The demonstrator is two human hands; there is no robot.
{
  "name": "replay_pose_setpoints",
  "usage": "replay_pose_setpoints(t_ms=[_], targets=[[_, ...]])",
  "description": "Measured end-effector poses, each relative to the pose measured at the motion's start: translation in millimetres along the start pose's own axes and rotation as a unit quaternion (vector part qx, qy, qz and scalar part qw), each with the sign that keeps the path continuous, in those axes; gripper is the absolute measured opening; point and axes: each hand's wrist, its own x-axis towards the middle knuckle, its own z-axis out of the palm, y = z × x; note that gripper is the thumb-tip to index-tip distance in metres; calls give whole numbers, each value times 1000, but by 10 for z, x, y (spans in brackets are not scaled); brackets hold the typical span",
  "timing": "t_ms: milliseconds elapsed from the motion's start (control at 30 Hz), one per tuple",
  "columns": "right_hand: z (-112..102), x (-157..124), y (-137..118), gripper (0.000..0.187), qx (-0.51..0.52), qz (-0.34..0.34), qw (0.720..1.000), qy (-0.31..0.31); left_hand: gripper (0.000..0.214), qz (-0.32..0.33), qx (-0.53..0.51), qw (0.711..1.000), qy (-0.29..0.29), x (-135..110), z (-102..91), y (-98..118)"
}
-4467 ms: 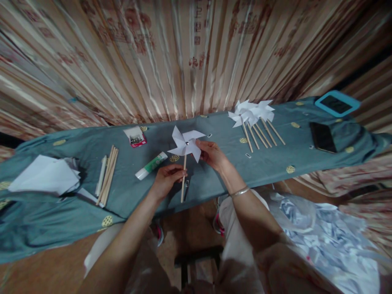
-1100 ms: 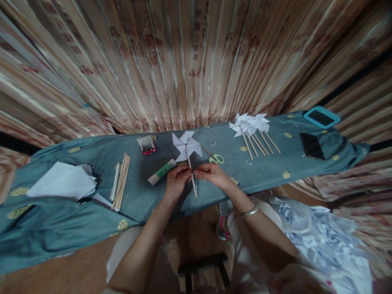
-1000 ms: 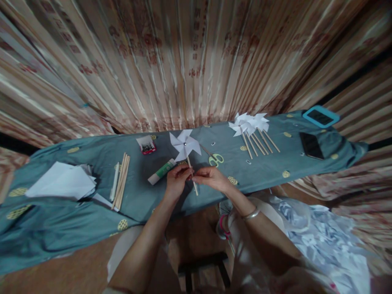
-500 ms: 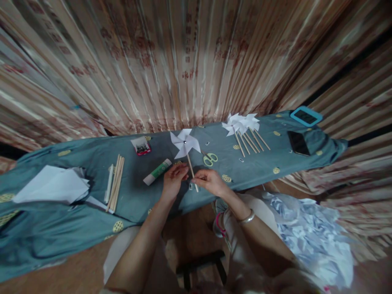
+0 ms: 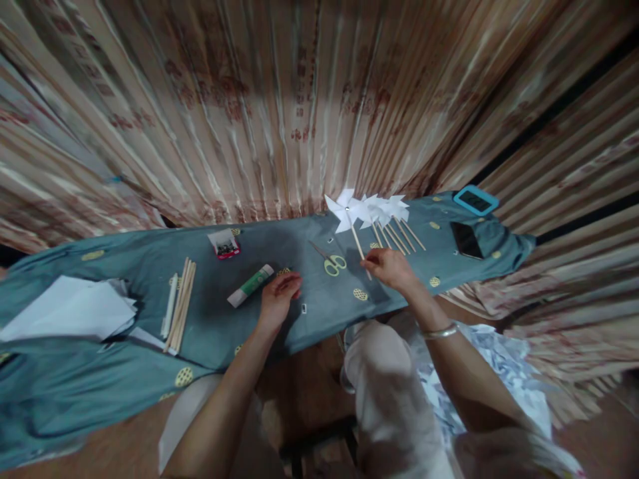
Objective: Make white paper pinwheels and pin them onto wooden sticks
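Observation:
My right hand [image 5: 388,267] pinches the wooden stick of a white paper pinwheel [image 5: 344,210], whose head lies against the pile of finished pinwheels [image 5: 387,211] at the far right of the table. My left hand [image 5: 278,298] rests on the blue-green cloth [image 5: 124,279] near the front edge, fingers loosely curled with nothing in them. It sits just right of a green and white glue stick [image 5: 248,285]. Yellow-handled scissors [image 5: 329,261] lie between the two hands.
A bundle of wooden sticks [image 5: 178,306] and a stack of white paper [image 5: 64,309] lie to the left. A small red box of pins [image 5: 224,243] sits at the back. A dark phone [image 5: 465,240] and a teal-cased device [image 5: 475,199] lie at the far right. Striped curtain behind.
My right hand has carried the pinwheel from the table's middle over to the pile at the right. My left hand let go of the stick and rests on the cloth.

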Motion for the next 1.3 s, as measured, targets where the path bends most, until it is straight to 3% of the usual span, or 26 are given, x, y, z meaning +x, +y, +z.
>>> replay_pose_setpoints(t_ms=[67,333,567,767,933,1067,1167,1300], targets=[[63,168,129,23,-71,48,996,-6,40,-1,-1,1000,2,0,-1,-1],[287,772,397,24,-114,112,987,-2,40,-4,4,1000,-1,12,-12,-15],[370,829,483,27,-87,123,989,3,38,-5,10,1000,-4,3,4,3],[294,787,515,25,-67,115,991,31,35,7,34,999,-19,-122,5,101],[342,627,242,28,-41,51,996,65,27,5,65,997,-46,-341,11,231],[669,498,-40,41,24,-32,993,110,30,16,79,992,-101,-575,55,499],[961,447,-91,43,59,-42,985,154,30,37,71,984,-157,-825,55,763],[1166,431,-35,44,82,-43,979,181,15,75,100,970,-209,-1360,-158,892]])
